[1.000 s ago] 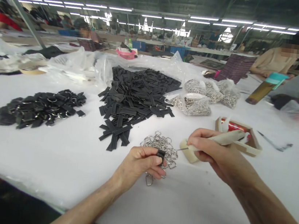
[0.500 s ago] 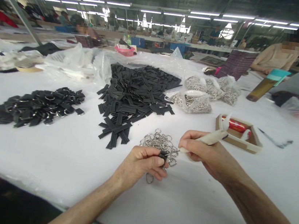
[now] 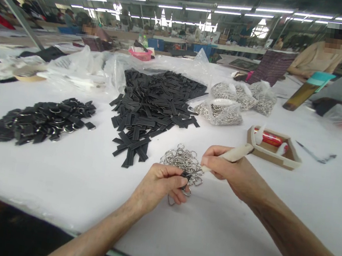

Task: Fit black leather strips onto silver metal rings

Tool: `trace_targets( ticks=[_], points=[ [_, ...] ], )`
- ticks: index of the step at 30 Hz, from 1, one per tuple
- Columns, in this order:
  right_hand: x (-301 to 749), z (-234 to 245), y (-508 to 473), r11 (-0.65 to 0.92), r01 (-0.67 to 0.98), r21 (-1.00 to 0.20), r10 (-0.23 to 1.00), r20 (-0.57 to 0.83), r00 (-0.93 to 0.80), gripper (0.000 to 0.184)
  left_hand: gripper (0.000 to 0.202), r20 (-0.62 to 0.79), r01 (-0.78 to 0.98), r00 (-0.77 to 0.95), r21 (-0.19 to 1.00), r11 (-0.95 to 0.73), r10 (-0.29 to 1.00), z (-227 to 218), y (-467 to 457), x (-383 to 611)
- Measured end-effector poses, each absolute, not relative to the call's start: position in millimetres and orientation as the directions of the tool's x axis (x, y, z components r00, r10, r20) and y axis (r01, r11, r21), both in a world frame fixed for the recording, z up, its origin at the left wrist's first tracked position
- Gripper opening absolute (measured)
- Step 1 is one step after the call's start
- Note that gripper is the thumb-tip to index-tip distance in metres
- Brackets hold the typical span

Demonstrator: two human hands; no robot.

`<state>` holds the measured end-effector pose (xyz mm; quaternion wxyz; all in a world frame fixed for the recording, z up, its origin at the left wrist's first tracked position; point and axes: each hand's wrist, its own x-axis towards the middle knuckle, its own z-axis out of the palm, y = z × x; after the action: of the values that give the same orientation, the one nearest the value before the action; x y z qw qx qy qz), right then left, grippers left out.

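Observation:
My left hand [image 3: 160, 182] pinches a small folded black strap tab [image 3: 186, 175] between thumb and fingers, and a metal ring shows under it near the fingertips. In my right hand [image 3: 228, 169] is a cream-handled tool [image 3: 237, 152], held like a pen, pointing down and left towards the tab. Its thin tip is hard to make out against the rings. Behind the left fingers lies a small heap of silver D-rings [image 3: 177, 157]. Farther back is a large pile of flat black straps [image 3: 159, 97]. On the left sits a pile of black tabs with rings [image 3: 44, 119].
Clear bags of metal rings [image 3: 221, 113] stand behind the ring heap. To the right are an open cardboard box [image 3: 280, 159] with a red tube [image 3: 269, 138], a thin metal tool [image 3: 312, 153] and a bottle with a turquoise lid [image 3: 303, 93]. A co-worker [image 3: 318, 59] sits beyond.
My right hand and the tool have shifted slightly left, closer to the black tab. More of the ring under my left fingers shows. The view has tilted slightly.

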<state>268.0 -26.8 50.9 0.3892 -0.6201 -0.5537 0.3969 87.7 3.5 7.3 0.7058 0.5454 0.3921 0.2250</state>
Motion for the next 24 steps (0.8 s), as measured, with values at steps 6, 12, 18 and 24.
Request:
trace_targets(
  ticks=[6, 12, 18, 24],
  points=[
    [284.2, 65.1, -30.3, -0.018, 0.158, -0.987, 0.983, 0.011, 0.184, 0.013, 0.019, -0.322, 0.056, 0.585, 0.932, 0.359, 0.744, 2.6, 4.6, 84.5],
    [282.6, 70.9, -36.3, -0.024, 0.281, -0.959, 0.975, 0.04, 0.219, 0.017, 0.018, -0.3, -0.036, 0.575, 0.92, 0.391, 0.761, 0.2, 6.9, 83.5],
    [269.8, 78.2, -48.7, -0.006, 0.628, -0.778, 0.99, 0.083, 0.114, 0.022, 0.021, -0.294, -0.091, 0.534, 0.912, 0.4, 0.793, 1.6, 3.8, 82.0],
    [282.4, 45.3, -48.7, 0.225, 0.643, -0.732, 0.945, 0.324, 0.037, 0.019, 0.028, -0.227, 0.116, 0.335, 0.973, 0.199, 0.915, 12.8, 14.5, 52.1]
  ],
)
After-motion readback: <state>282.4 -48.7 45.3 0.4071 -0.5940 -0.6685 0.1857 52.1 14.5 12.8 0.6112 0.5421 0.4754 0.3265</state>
